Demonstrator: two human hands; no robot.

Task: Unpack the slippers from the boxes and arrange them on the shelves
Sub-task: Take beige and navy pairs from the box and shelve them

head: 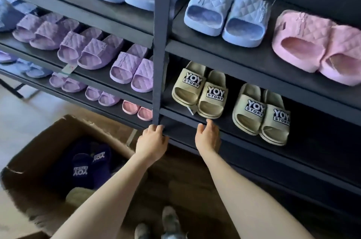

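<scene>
Two pairs of khaki "YOY STORY" slippers stand on the dark shelf (304, 162): one pair (199, 90) by the upright post, the other pair (261, 113) to its right. My right hand (208, 137) hovers at the shelf's front edge just below the first pair, its fingers relaxed and holding nothing. My left hand (152, 141) touches the foot of the upright post (162, 43) with bent fingertips and holds nothing. An open cardboard box (39, 141) on the floor at lower left contains dark navy slippers (88, 164) and a pale one (78, 195).
Blue slippers (224, 14) and pink slippers (316, 47) fill the shelf above. Several purple pairs (88, 51) line the left unit, with small pink ones (136, 109) lower down. The khaki shelf is bare to the right of the second pair. My feet (168, 221) stand on the wooden floor.
</scene>
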